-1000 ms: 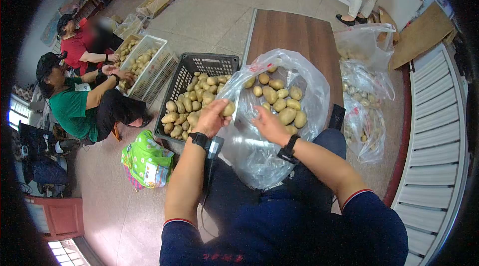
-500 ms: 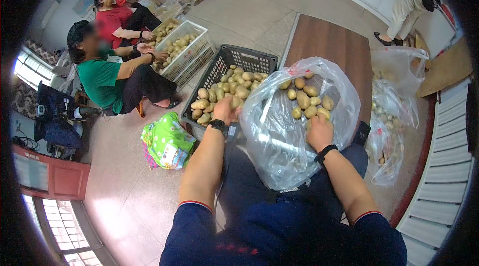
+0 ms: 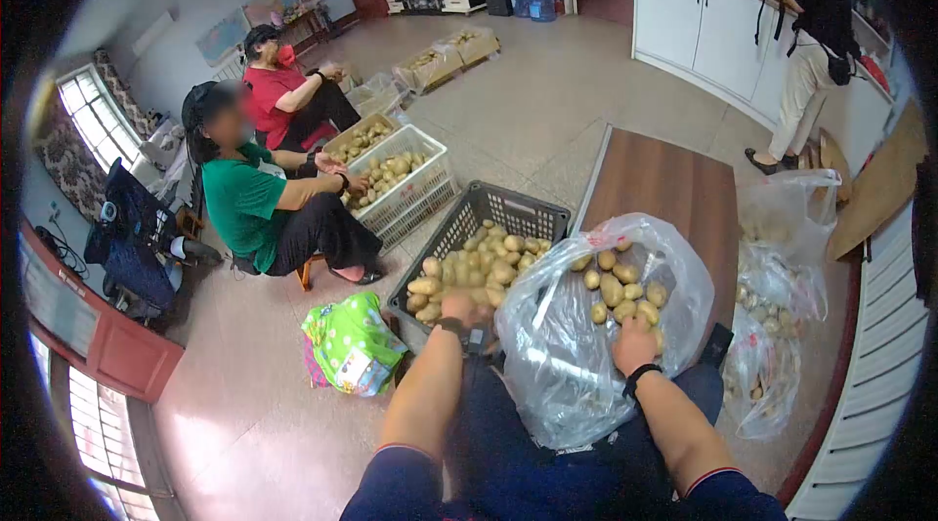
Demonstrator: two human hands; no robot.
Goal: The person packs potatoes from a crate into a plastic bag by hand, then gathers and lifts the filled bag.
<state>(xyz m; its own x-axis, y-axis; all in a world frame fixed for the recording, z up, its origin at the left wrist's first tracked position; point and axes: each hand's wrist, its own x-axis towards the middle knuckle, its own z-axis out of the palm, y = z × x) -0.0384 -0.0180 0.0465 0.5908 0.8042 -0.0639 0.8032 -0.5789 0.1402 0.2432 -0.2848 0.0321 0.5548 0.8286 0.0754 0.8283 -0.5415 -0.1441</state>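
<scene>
A black plastic crate [image 3: 547, 218] full of potatoes [image 3: 484, 257] stands in front of me, left of centre. My left hand [image 3: 461, 309] is at its near edge, against the potatoes, its fingers blurred and partly hidden. To the right, a clear plastic bag [image 3: 557, 365] lies open over my lap and the edge of a brown wooden table [image 3: 664, 179], with several potatoes [image 3: 620, 287] inside. Inside the bag's mouth, my right hand [image 3: 635, 343] reaches onto the nearest potatoes, fingers bent down; whether it grips one is hidden.
At the left, a person in green [image 3: 244, 199] and a person in red [image 3: 283, 91] sit by a white crate [image 3: 430, 179] of potatoes. A green patterned bundle [image 3: 354, 340] lies on the floor. Filled bags [image 3: 767, 355] stand right; another person [image 3: 816, 42] stands by white cabinets [image 3: 723, 23].
My left hand has gone from holding a potato by the bag down to the crate. My right hand has moved onto the potatoes in the bag. The view has tilted up.
</scene>
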